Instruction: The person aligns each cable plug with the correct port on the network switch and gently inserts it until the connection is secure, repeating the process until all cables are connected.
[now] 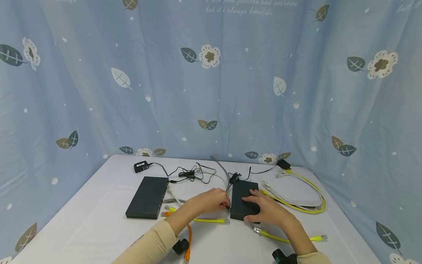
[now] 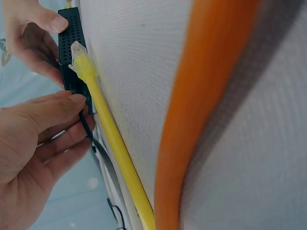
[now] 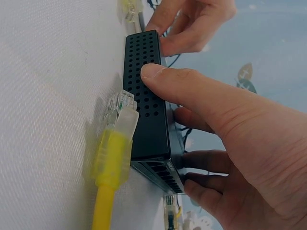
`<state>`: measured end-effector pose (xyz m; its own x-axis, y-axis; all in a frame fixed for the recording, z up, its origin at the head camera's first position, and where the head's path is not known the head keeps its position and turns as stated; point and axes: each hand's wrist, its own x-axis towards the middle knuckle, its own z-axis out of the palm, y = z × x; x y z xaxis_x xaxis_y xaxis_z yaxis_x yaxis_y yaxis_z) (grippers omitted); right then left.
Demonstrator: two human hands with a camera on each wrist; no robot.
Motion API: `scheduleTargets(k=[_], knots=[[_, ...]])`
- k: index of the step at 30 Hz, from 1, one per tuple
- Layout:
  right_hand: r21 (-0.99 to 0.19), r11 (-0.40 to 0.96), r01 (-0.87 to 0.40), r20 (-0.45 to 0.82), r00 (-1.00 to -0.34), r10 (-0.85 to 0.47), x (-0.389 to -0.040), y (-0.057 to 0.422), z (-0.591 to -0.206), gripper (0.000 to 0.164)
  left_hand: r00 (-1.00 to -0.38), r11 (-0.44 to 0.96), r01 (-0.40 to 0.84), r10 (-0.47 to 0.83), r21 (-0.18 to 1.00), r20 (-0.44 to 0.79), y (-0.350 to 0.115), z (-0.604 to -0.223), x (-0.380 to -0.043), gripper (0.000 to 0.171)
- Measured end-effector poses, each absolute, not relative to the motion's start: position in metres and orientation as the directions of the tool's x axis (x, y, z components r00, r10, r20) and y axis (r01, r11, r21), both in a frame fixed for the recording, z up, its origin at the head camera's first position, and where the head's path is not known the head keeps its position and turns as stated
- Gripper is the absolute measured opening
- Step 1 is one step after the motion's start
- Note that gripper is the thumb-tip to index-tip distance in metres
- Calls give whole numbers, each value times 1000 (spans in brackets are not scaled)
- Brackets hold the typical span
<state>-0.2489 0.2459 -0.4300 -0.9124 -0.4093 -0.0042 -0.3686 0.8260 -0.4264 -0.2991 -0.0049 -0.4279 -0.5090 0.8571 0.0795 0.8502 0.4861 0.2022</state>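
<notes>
We've got the black box (image 1: 240, 198) just right of centre on the counter (image 1: 99, 227), long axis running away from us, holey end facing us. The right hand (image 1: 268, 209) grips it, thumb on that end. The left hand (image 1: 211, 201) pinches a thin black cord (image 2: 86, 125) at its left side; fingertips hide the tip, so we can't tell if it's plugged in.
</notes>
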Motion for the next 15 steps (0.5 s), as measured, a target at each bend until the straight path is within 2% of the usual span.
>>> scheduleTargets(k=[8,15], knots=[[-427,828,-364,-9,-914,-406,-248,245,-430,68,-514,491,849,853,197,90,-5,-429,-296,16],[-427,824,-374,0,-911,-413,-248,245,-429,68,-513,497,855,853,145,97,-3,-426,-295,13]])
